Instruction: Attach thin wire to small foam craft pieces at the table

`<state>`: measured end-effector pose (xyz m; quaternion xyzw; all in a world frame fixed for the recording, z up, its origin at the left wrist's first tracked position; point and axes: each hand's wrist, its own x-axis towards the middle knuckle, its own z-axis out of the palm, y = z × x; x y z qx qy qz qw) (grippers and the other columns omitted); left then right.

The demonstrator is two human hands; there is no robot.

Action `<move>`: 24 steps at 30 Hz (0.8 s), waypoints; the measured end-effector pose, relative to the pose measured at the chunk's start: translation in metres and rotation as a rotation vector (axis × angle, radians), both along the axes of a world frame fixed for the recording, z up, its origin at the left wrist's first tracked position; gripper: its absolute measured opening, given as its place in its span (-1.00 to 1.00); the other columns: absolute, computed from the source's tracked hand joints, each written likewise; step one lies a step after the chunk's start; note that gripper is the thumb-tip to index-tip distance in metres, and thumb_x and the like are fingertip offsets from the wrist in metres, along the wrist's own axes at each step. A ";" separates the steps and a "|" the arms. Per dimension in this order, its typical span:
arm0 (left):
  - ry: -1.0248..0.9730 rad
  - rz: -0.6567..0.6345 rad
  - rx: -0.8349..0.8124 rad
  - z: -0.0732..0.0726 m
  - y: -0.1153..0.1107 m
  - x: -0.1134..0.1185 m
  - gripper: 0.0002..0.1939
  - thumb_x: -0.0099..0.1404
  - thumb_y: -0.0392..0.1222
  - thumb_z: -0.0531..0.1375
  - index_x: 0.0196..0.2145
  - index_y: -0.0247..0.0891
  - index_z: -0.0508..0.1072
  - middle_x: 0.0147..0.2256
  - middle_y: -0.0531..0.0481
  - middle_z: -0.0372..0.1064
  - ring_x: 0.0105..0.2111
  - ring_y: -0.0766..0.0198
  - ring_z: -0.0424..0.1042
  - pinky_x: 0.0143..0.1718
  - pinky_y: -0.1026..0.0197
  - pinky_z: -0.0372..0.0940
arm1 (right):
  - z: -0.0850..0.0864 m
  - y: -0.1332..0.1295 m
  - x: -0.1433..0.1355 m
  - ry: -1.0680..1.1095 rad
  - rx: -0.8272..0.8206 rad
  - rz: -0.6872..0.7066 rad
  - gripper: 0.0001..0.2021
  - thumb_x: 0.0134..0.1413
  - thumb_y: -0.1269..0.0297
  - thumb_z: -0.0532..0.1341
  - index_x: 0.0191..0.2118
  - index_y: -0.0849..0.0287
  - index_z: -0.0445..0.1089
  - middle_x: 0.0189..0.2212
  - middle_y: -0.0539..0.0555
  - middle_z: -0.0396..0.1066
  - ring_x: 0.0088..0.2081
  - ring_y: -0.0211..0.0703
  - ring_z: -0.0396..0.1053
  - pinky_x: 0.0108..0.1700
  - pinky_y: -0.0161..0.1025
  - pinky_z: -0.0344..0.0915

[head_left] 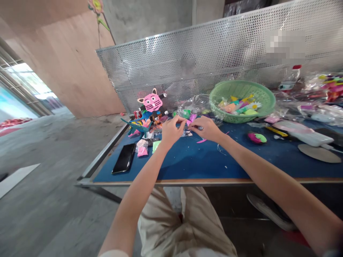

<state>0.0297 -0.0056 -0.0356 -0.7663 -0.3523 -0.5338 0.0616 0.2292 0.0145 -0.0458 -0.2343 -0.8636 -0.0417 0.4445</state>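
Note:
My left hand and my right hand are raised close together over the blue table, with fingertips nearly meeting. A small pink-purple piece shows between them, and the fingers of both hands are pinched at it; exactly what each one grips is too small to tell. Just below the right fingers lies a thin magenta strip. Behind the hands are clear plastic wrapping and a green lump. To the left stands a pink cat-faced figure among other coloured figures.
A black phone lies at the left, near small bags of pink and green clay. The green basket holds coloured pieces. Further right are a pink-green lump, a yellow cutter and a bottle. A perforated metal panel stands behind.

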 end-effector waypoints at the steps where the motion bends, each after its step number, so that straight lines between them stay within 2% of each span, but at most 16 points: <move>1: 0.003 -0.004 0.032 0.000 -0.001 0.000 -0.88 0.39 -0.17 0.21 -0.31 -0.20 0.50 -0.36 0.02 0.58 -0.35 0.30 0.56 -0.26 0.25 0.39 | 0.000 0.000 0.000 0.006 -0.006 -0.014 -0.81 0.29 0.21 0.23 -0.31 0.08 0.56 -0.39 0.02 0.60 -0.35 -0.14 0.48 -0.16 -0.12 0.29; 6: 0.081 0.015 0.226 -0.004 -0.006 0.002 -0.89 0.41 -0.20 0.19 -0.28 -0.21 0.51 -0.35 0.01 0.60 -0.37 0.29 0.59 -0.31 0.27 0.40 | 0.000 0.001 0.002 0.063 -0.036 -0.109 -0.83 0.26 0.21 0.23 -0.29 0.07 0.57 -0.38 0.03 0.59 -0.38 -0.15 0.46 -0.16 -0.13 0.29; 10: 0.165 -0.033 0.309 -0.009 -0.006 0.000 -0.92 0.40 -0.24 0.20 -0.24 -0.20 0.52 -0.33 0.02 0.61 -0.31 0.27 0.61 -0.28 0.25 0.44 | -0.001 0.002 0.002 0.064 -0.020 -0.139 -0.85 0.24 0.27 0.23 -0.24 0.08 0.59 -0.36 0.06 0.60 -0.32 -0.10 0.50 -0.15 -0.11 0.28; 13: 0.203 -0.073 0.260 -0.010 -0.004 -0.003 -0.88 0.41 -0.22 0.18 -0.23 -0.17 0.54 -0.24 -0.01 0.62 -0.16 0.23 0.61 -0.09 0.18 0.47 | -0.001 0.003 0.001 0.060 0.039 -0.147 -0.83 0.26 0.31 0.20 -0.23 0.09 0.59 -0.37 0.06 0.60 -0.31 -0.10 0.50 -0.17 -0.11 0.27; 17: 0.270 -0.095 0.099 -0.005 -0.005 -0.006 -0.86 0.42 -0.15 0.18 -0.21 -0.09 0.56 -0.13 0.00 0.61 -0.06 0.22 0.56 0.13 0.02 0.36 | -0.001 0.007 0.005 0.067 0.141 -0.151 -0.82 0.29 0.30 0.19 -0.24 0.09 0.57 -0.36 0.07 0.61 -0.30 -0.11 0.51 -0.20 -0.11 0.25; 21: 0.359 -0.079 0.041 0.004 -0.011 -0.009 -0.80 0.40 -0.15 0.16 -0.09 -0.05 0.56 -0.06 -0.01 0.57 0.01 0.16 0.48 0.13 -0.02 0.28 | 0.001 0.010 0.013 -0.011 0.237 -0.179 -0.82 0.32 0.27 0.19 -0.25 0.05 0.55 -0.32 0.03 0.62 -0.29 -0.13 0.51 -0.18 -0.11 0.23; 24: 0.300 -0.059 0.008 0.011 -0.015 -0.012 -0.74 0.42 -0.14 0.09 -0.06 -0.12 0.54 -0.05 -0.06 0.55 0.00 0.13 0.45 0.10 0.01 0.26 | 0.003 0.011 0.020 -0.076 0.342 -0.188 -0.84 0.33 0.26 0.20 -0.22 0.04 0.55 -0.28 0.02 0.62 -0.27 -0.14 0.50 -0.19 -0.10 0.19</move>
